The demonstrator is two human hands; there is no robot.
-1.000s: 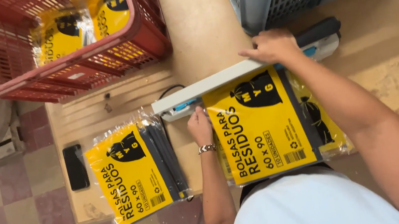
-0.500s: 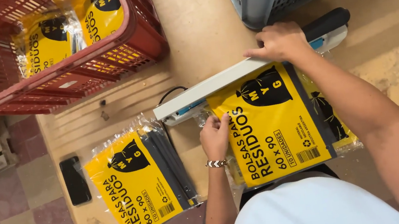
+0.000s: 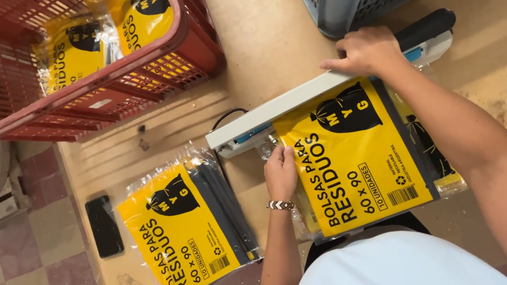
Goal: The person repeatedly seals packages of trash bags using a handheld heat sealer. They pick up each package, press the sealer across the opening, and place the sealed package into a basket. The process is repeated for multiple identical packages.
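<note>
Wooden table (image 3: 264, 23) carries the white sealer bar (image 3: 300, 100) pressed down by the right hand (image 3: 366, 52), yellow bag pack (image 3: 359, 154) mouth under it, left hand (image 3: 280, 171) pinching its edge; best keep the film flat and square.

Surface: pale wooden worktable (image 3: 264, 23), worn and scuffed.
Far left: red plastic crate (image 3: 189, 46).
Far right: grey plastic crate (image 3: 339, 0).
Centre: white bar-shaped sealing machine (image 3: 275, 110), black handle at one end.
Near left: yellow bag packet (image 3: 180, 230).
Left edge: black phone (image 3: 104, 225).
Under sealer: second yellow packet (image 3: 354, 162).
</note>
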